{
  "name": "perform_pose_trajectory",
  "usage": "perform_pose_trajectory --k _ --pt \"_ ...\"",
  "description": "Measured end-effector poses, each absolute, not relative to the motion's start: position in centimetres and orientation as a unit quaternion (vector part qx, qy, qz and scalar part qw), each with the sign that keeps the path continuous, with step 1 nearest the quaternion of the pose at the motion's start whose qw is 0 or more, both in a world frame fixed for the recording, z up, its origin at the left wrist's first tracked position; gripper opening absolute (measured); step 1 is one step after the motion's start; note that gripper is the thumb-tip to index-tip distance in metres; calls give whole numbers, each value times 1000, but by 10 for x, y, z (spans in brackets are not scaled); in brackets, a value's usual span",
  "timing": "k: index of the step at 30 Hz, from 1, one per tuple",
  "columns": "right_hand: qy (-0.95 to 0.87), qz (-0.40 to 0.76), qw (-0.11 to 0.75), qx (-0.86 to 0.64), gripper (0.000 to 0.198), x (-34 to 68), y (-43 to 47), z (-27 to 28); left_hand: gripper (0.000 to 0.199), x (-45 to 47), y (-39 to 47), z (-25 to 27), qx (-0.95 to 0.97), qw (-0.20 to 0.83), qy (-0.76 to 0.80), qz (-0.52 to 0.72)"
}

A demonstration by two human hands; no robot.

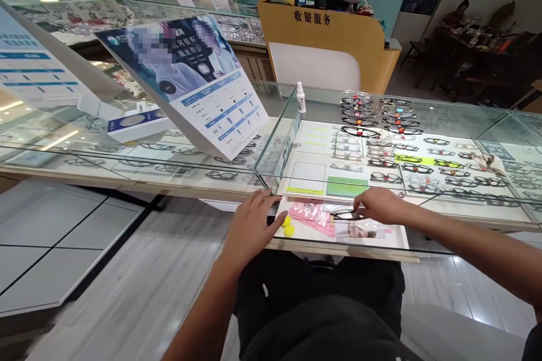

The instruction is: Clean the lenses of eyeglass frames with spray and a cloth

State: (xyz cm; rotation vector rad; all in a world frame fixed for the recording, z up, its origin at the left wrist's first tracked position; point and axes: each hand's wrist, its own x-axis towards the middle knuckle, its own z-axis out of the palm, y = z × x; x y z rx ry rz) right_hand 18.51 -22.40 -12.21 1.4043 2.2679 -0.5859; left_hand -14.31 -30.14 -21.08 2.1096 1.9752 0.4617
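My right hand (379, 205) pinches one end of a pair of dark-framed eyeglasses (342, 215) above an open white drawer (395, 240). Beneath and beside the glasses lie a pink printed packet (309, 215) and a clear packet with a picture on it (359, 231). At the drawer's left end is my left hand (253, 225), its thumb spread away from the fingers. The fingertips reach the counter's front edge; whether they press on it I cannot tell. Two small yellow round pieces (288, 230) lie close to the left thumb.
Rows of eyeglasses (417, 169) fill the glass display counter (271, 149); more pairs (359, 121) sit on its top. A white spray bottle (301, 97) stands behind. A large tent-shaped sign (228, 107) leans at left. A wooden cashier desk (330, 28) is farther back.
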Motion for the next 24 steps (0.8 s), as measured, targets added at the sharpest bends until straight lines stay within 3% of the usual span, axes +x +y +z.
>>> perform_pose_trajectory --k 7,14,24 --pt "772 -151 203 584 38 168 -180 -186 53 -140 -305 -208 706 115 683 144" --pt "756 -140 220 601 31 154 -147 -208 51 -140 -307 -210 698 124 687 162" --pt "771 -156 218 578 33 149 -168 -191 48 -141 -309 -209 698 115 687 169"
